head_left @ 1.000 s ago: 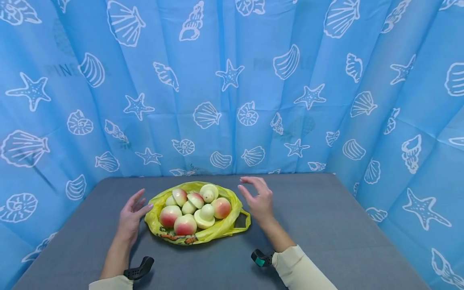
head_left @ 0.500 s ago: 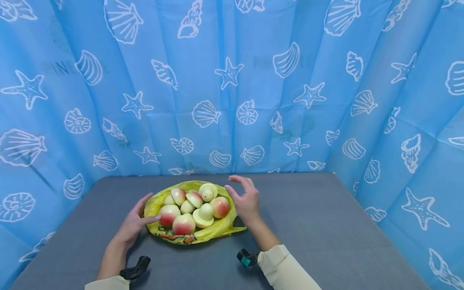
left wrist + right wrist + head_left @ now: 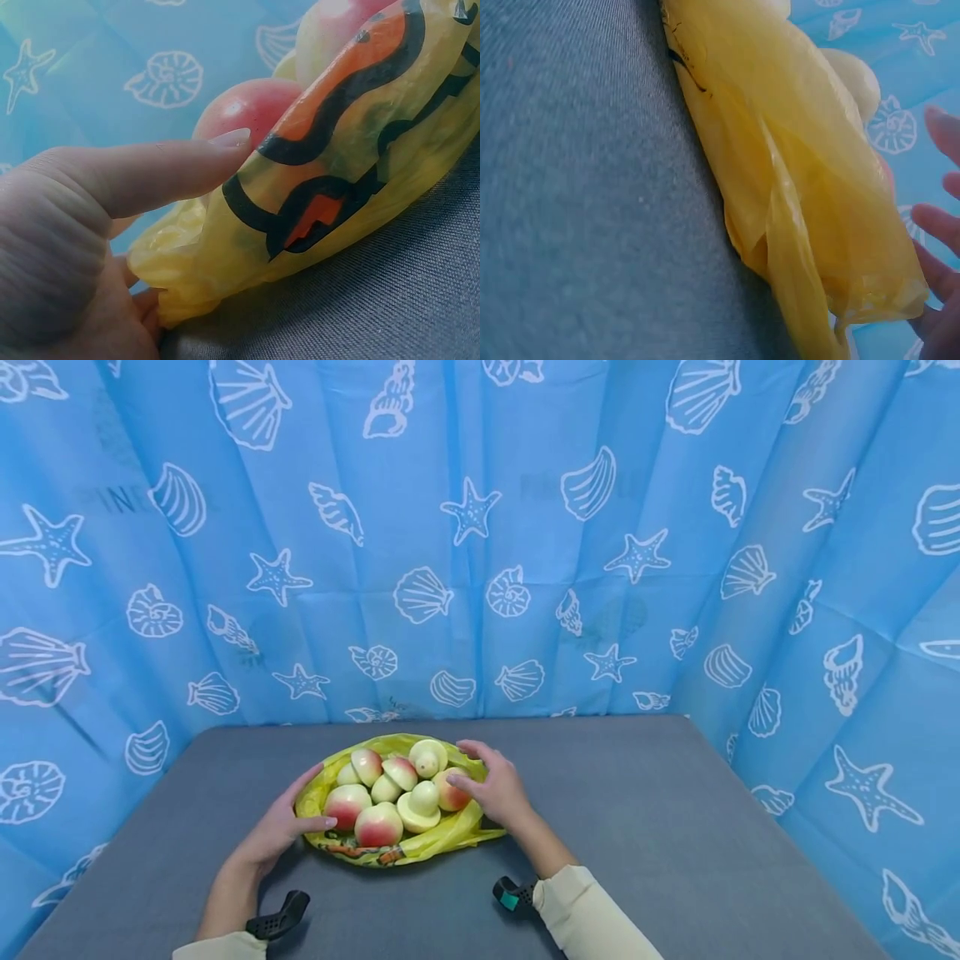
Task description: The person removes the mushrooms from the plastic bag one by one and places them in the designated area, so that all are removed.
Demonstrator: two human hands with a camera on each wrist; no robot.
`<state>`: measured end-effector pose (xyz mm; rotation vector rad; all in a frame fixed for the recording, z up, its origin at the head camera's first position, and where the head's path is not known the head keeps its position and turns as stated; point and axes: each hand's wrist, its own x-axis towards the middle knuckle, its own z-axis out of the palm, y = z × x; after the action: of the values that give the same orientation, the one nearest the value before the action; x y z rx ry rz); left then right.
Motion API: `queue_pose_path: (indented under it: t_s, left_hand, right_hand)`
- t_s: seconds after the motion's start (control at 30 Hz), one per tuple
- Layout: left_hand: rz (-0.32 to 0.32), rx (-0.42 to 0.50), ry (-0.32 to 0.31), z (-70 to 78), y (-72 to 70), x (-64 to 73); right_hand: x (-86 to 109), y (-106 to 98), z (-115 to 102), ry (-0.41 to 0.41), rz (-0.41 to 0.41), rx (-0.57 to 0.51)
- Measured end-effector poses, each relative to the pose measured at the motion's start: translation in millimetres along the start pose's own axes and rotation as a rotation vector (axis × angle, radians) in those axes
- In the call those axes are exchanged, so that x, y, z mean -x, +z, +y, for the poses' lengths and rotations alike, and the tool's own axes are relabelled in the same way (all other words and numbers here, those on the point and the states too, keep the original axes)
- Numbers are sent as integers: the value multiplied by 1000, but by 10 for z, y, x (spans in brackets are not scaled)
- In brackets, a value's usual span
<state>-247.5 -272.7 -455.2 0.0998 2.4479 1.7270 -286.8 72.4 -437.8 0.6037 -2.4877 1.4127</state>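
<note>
A yellow plastic bag (image 3: 442, 840) lies on the table with its mouth spread wide. Inside are several glossy mushroom-shaped pieces, including a cap (image 3: 378, 825) with a pink-red blush and an upturned pale piece (image 3: 420, 807) showing its stem. My left hand (image 3: 272, 827) is at the bag's left end, its straight thumb over the rim near a pink cap (image 3: 247, 109) and the other fingers along the outer side. My right hand (image 3: 501, 789) is at the right end, thumb by another reddish cap (image 3: 452, 792). In the right wrist view its fingers (image 3: 937, 225) are spread beside the bag.
The grey cloth-covered table (image 3: 630, 827) extends around the bag. A blue curtain (image 3: 480, 635) with white seashells and starfish hangs behind and at both sides. Black wrist devices (image 3: 281, 917) sit on both forearms.
My left hand has moved right onto the bag's left end. The right hand has moved left and over the bag's right rim. The bag and mushrooms appear nearly unmoved.
</note>
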Motion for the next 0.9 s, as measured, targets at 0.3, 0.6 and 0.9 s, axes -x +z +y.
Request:
queue_pose_path:
  t_s: [0.3,0.6,0.9]
  left_hand:
    - [4,-40,-15,15,-22,3]
    - [-6,-40,13,-32,-24,-2]
    - [-4,-29,11,-32,-9,5]
  right_hand:
    - [-14,2,17,-6,-147,131]
    - [15,42,39,13,-198,256]
    - [29,48,24,29,-196,275]
